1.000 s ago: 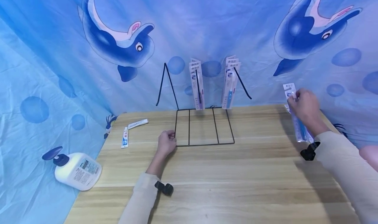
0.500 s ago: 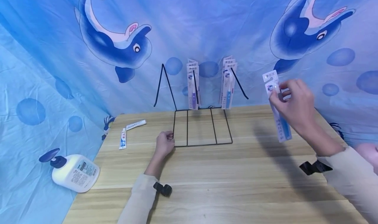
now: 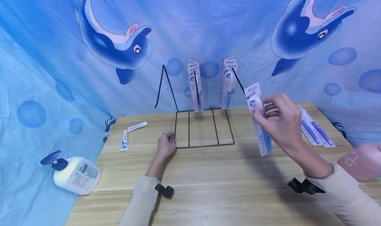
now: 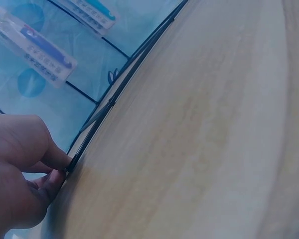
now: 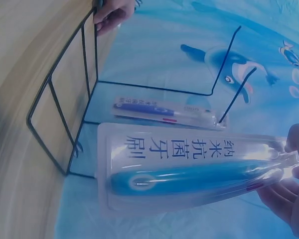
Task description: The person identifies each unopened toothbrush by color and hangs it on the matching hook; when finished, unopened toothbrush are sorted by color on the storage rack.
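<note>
A packaged blue toothbrush (image 3: 258, 120) is pinched near its upper part between the thumb and fingers of my right hand (image 3: 281, 120). It hangs nearly upright in front of the right hook's tip; whether they touch I cannot tell. In the right wrist view the blue-handled toothbrush (image 5: 189, 174) fills the middle. My left hand (image 3: 166, 146) pinches the front left corner of a black wire rack (image 3: 205, 146), as the left wrist view also shows. Packaged purple toothbrushes (image 3: 195, 87) hang on the rack's middle hook, packaged blue ones (image 3: 228, 87) on the right hook. The left hook (image 3: 159, 87) bears nothing.
Two packaged purple toothbrushes (image 3: 317, 128) lie at the table's right. A pink bottle (image 3: 361, 161) stands at the right edge. Toothpaste tubes (image 3: 124, 140) lie left of the rack. A white pump bottle (image 3: 78, 175) is at the left edge. A dolphin-printed curtain (image 3: 238, 21) hangs behind.
My right hand has carried the blue toothbrush package left from the table's right side to the right hook's tip, uncovering the purple packages. My left hand stays on the rack.
</note>
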The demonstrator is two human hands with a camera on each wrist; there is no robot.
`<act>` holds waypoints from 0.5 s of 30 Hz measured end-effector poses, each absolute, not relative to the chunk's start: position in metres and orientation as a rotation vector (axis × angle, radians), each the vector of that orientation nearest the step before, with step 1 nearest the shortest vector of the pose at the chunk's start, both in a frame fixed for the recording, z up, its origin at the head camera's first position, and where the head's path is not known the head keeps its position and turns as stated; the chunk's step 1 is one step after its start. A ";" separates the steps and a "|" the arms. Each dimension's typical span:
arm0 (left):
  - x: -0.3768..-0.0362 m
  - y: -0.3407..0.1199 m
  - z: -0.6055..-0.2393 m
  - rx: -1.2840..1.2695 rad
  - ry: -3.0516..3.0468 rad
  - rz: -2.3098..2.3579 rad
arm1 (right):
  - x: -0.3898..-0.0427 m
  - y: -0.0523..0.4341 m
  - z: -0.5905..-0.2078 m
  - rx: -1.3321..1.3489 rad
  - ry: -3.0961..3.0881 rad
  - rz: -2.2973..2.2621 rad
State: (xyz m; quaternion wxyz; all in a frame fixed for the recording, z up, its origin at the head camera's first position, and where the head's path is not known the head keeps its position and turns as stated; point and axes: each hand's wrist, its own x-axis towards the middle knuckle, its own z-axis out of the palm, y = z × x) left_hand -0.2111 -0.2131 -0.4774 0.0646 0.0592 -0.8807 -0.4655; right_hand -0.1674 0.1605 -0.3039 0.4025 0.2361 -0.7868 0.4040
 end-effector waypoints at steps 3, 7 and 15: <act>-0.210 -0.212 -0.477 0.188 -2.662 -1.420 | -0.166 0.159 -0.307 0.601 -1.986 1.026; -0.209 -0.212 -0.477 0.166 -2.652 -1.403 | -0.167 0.158 -0.313 0.611 -2.007 1.009; -0.212 -0.211 -0.479 0.152 -2.641 -1.394 | -0.179 0.153 -0.323 0.582 -2.009 0.989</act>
